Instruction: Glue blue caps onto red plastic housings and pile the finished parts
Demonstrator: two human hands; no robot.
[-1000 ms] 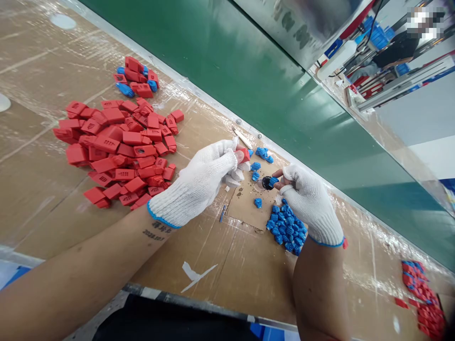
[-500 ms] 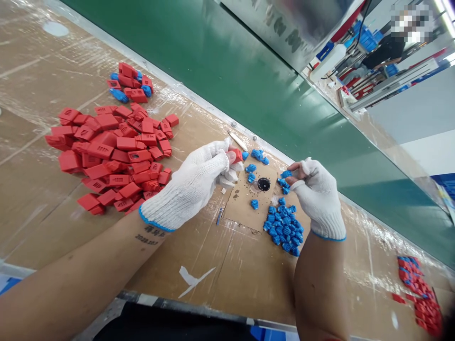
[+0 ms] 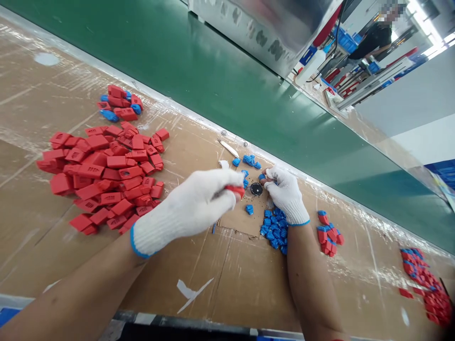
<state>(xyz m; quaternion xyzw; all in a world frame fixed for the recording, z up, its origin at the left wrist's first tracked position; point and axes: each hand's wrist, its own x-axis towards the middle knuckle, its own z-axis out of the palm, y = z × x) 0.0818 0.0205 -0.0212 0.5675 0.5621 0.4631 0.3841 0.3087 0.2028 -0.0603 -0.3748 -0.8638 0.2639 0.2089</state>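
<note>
1. Left hand [image 3: 192, 204], in a white knit glove; fingers curled, pinching a small red plastic housing [image 3: 235, 190] at the fingertips.
2. Right hand [image 3: 286, 193], in a white knit glove; fingertips drawn together on a small blue plastic clip [image 3: 262, 176]; black round disc [image 3: 256, 189] just beside them, between both hands.
3. Heap of red plastic housings [image 3: 106, 170]; left of the Left hand, apart from it.
4. Heap of blue plastic clips [image 3: 274, 227]; beside the right wrist.
5. Cluster of red-and-blue pieces [image 3: 329, 232]; just right of the right forearm.
6. Green conveyor belt [image 3: 213, 71]; beyond both hands.
</note>
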